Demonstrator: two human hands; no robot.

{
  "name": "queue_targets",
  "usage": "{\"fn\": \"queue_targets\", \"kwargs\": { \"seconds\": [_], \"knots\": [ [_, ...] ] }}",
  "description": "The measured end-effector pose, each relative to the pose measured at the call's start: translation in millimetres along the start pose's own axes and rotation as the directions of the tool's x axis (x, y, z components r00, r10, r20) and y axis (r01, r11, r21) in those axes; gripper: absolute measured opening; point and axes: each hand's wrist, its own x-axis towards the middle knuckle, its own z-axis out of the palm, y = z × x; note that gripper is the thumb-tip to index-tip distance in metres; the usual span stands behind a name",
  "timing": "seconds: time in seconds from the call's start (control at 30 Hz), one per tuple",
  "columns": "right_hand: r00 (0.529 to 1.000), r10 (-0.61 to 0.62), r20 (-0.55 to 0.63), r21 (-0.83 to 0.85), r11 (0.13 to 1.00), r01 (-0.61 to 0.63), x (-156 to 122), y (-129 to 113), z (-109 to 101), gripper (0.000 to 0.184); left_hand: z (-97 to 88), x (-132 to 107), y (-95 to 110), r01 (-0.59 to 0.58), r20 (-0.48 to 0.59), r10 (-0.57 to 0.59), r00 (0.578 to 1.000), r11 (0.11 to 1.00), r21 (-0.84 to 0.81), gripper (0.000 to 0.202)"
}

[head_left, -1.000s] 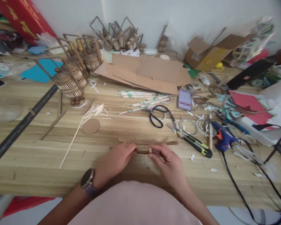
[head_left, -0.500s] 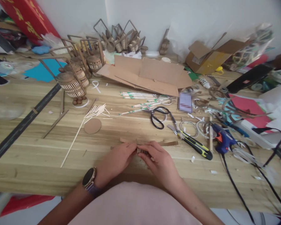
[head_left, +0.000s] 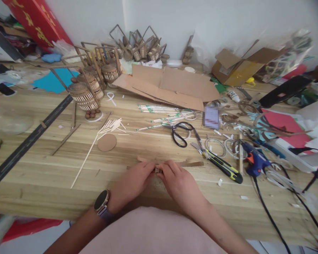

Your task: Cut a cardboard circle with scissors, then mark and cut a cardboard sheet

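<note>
Brown and wood-like, a small piece [head_left: 158,170] is pinched between the left hand [head_left: 139,178] and the right hand [head_left: 178,180], low at the near side of the tabletop [head_left: 55,197]; their grip hides most of it. An even, light squeeze seems wise — thin stuff like this could split — with wrists rested for steadiness. Just beyond the hands lies a strip [head_left: 192,164], best not nudged. Farther right, the knife [head_left: 223,166] shows bare blade [head_left: 196,147], so reaching past calls for care.

wall [head_left: 172,17]: pale; 1 table [head_left: 42,190]: wooden, streaked grain; floor [head_left: 39,245]: pale, below near edge
</note>
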Motion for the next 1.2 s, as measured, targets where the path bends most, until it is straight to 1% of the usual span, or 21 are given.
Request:
{"fn": "queue_targets", "kwargs": {
  "seconds": [0.1, 0.17, 0.2, 0.27, 0.33, 0.37, 0.4, 0.43, 0.47, 0.53, 0.6, 0.67, 0.77, 0.87, 0.97, 1.2],
  "knots": [
    [1.0, -0.017, -0.008, -0.031, 0.999, 0.017, 0, 0, 1, 0.027, -1.5, 0, -2, -0.023, 0.052, 0.023, 0.998, 1.0, -0.003, 0.023],
    [1.0, -0.015, -0.021, -0.042, 0.999, 0.014, 0, 1, 1, 0.027, -2.5, -4, -5, -0.028, 0.035, 0.027, 0.999, 0.999, 0.03, 0.024],
    [1.0, -0.012, -0.027, -0.044, 0.999, 0.011, 0, 1, 1, 0.026, -3.1, -8, -8, -0.025, 0.008, 0.025, 1.0, 0.998, 0.064, 0.025],
    [0.999, -0.011, -0.037, -0.037, 0.999, 0.009, 0, 1, 1, 0.023, -4.4, -17, -14, 0.005, -0.084, 0.008, 0.996, 0.988, 0.151, 0.026],
    [0.999, -0.014, -0.046, -0.022, 1.0, 0.013, 0, 2, 0, 0.023, -6.1, -27, -20, 0.084, -0.205, -0.04, 0.978, 0.975, 0.208, 0.025],
    [0.999, -0.016, -0.049, -0.015, 1.0, 0.015, 0, 2, 0, 0.024, -7.1, -31, -23, 0.135, -0.256, -0.08, 0.963, 0.969, 0.206, 0.025],
    [0.998, -0.016, -0.053, -0.008, 1.0, 0.016, 0, 3, 0, 0.027, -8.3, -34, -26, 0.187, -0.291, -0.129, 0.948, 0.966, 0.181, 0.025],
    [0.998, -0.015, -0.057, -0.004, 1.0, 0.015, 0, 3, 0, 0.029, -9.7, -36, -27, 0.235, -0.302, -0.187, 0.935, 0.963, 0.133, 0.026],
    [0.998, -0.016, -0.06, 0.0, 1.0, 0.016, 0, 4, 0, 0.032, -11.1, -37, -28, 0.279, -0.287, -0.251, 0.924, 0.959, 0.059, 0.026],
    [0.998, -0.022, -0.064, 0.007, 1.0, 0.023, 0, 5, 0, 0.034, -13.7, -35, -28, 0.347, -0.219, -0.362, 0.906, 0.932, -0.102, 0.024],
    [0.997, -0.032, -0.068, 0.012, 0.999, 0.033, 1, 5, 1, 0.035, -15.8, -31, -27, 0.385, -0.165, -0.42, 0.893, 0.899, -0.207, 0.021],
    [0.997, -0.037, -0.071, 0.015, 0.999, 0.038, 1, 5, 1, 0.035, -16.7, -27, -24, 0.393, -0.152, -0.434, 0.888, 0.888, -0.24, 0.02],
    [0.997, -0.031, -0.071, 0.011, 0.999, 0.032, 1, 4, 1, 0.035, -15.8, -22, -16, 0.347, -0.153, -0.398, 0.905, 0.895, -0.279, 0.019],
    [0.997, -0.026, -0.069, 0.008, 1.0, 0.027, 1, 3, 0, 0.036, -13.8, -17, -7, 0.232, -0.175, -0.29, 0.941, 0.928, -0.291, 0.014],
    [0.997, -0.023, -0.067, 0.01, 1.0, 0.023, 1, 4, 0, 0.035, -13.2, -11, -2, 0.141, -0.184, -0.191, 0.964, 0.956, -0.257, 0.013],
    [0.999, -0.025, -0.038, 0.019, 0.999, 0.026, -1, 8, 4, 0.023, -14.6, -6, -6, 0.02, -0.125, -0.052, 0.991, 0.97, -0.242, 0.025]
  ]
}}
